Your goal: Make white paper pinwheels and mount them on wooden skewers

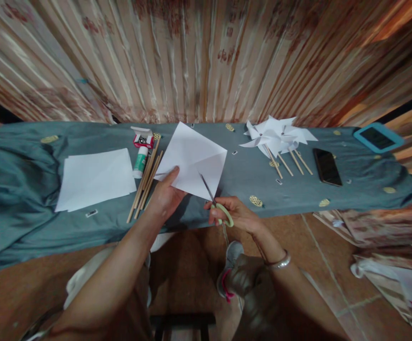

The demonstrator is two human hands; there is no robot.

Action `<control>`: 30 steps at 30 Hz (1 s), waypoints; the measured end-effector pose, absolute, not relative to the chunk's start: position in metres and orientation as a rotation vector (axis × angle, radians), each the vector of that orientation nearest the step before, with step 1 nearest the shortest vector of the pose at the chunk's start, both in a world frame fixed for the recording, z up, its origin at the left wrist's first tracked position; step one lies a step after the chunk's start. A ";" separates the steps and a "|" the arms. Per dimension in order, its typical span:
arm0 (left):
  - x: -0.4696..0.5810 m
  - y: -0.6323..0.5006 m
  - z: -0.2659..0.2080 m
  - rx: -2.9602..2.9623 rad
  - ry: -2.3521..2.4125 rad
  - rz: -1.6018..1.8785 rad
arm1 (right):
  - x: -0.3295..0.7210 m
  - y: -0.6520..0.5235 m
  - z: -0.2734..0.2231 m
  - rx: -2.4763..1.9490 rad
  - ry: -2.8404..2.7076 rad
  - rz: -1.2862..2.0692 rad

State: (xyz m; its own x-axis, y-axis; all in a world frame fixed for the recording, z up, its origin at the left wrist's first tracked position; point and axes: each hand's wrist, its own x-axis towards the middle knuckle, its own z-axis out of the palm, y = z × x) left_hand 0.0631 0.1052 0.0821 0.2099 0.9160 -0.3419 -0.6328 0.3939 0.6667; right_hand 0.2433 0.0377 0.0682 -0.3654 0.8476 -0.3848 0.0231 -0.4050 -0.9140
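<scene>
A white square of paper (195, 151) is held up over the table's front part by my left hand (168, 192), thumb on top and fingers beneath. My right hand (232, 212) grips green-handled scissors (225, 215). Their blade lies over the lower right corner of the sheet, pointing up toward its middle. A slit shows near the left corner of the paper, close to my left thumb. Whether the scissor blades are parted I cannot tell. Several wooden sticks (145, 182) lie just left of the paper.
Left on the cloth-covered table (241, 182) are a stack of white paper (97, 180), a glue stick (141, 162) and a red box of small metal pieces (143, 138). To the right lie several paper pinwheels (277, 135), a phone (327, 166) and a blue-framed tablet (378, 137). A curtain (206, 61) hangs behind.
</scene>
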 end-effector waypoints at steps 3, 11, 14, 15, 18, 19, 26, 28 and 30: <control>0.053 0.113 0.081 0.424 0.782 1.211 | 0.260 0.036 0.074 -1.261 -1.262 1.984; 0.040 0.120 0.077 0.464 0.777 1.226 | 0.303 0.037 0.080 -1.451 -1.213 1.645; 0.049 0.112 0.077 0.480 0.830 1.132 | 0.301 0.045 0.077 -1.453 -1.059 1.320; 0.052 0.109 0.077 0.483 0.848 1.098 | 0.300 0.047 0.076 -1.438 -1.029 1.251; 0.059 0.100 0.071 0.539 0.870 0.998 | 0.295 0.055 0.075 -1.413 -1.029 1.185; 0.060 0.098 0.068 0.565 0.873 0.970 | 0.294 0.056 0.075 -1.409 -1.042 1.203; 0.061 0.096 0.058 0.632 0.902 0.893 | 0.293 0.061 0.076 -1.357 -0.995 1.493; 0.061 0.097 0.063 0.604 0.916 0.883 | 0.289 0.063 0.074 -1.336 -0.954 1.499; 0.060 0.098 0.070 0.559 0.904 0.887 | 0.282 0.065 0.071 -1.315 -0.874 1.439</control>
